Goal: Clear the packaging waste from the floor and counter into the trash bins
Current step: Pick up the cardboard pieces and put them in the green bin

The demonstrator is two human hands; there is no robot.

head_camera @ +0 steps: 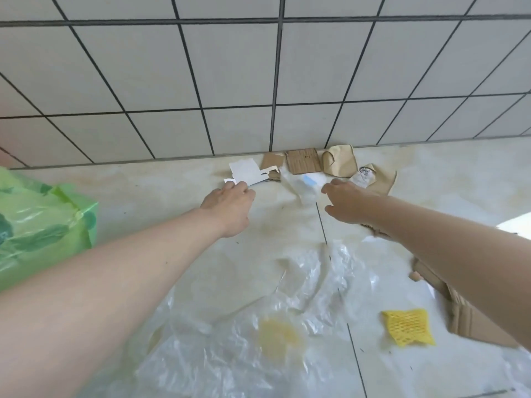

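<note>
Reaching toward twelve o'clock, I am pinching the white paper scrap (pixel 246 171) at its near edge with the left hand (pixel 228 206) while the right hand (pixel 346 203), grip loosely spread and empty, is hovering over flimsy, probably slippery clear plastic film (pixel 304 183) by the wall.

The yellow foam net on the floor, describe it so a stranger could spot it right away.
Start at the tiled wall and come down the pale floor, past both hands, toward the lower right. The yellow foam net lies flat beside brown cardboard. It alone is bright yellow with an open mesh pattern.
</note>
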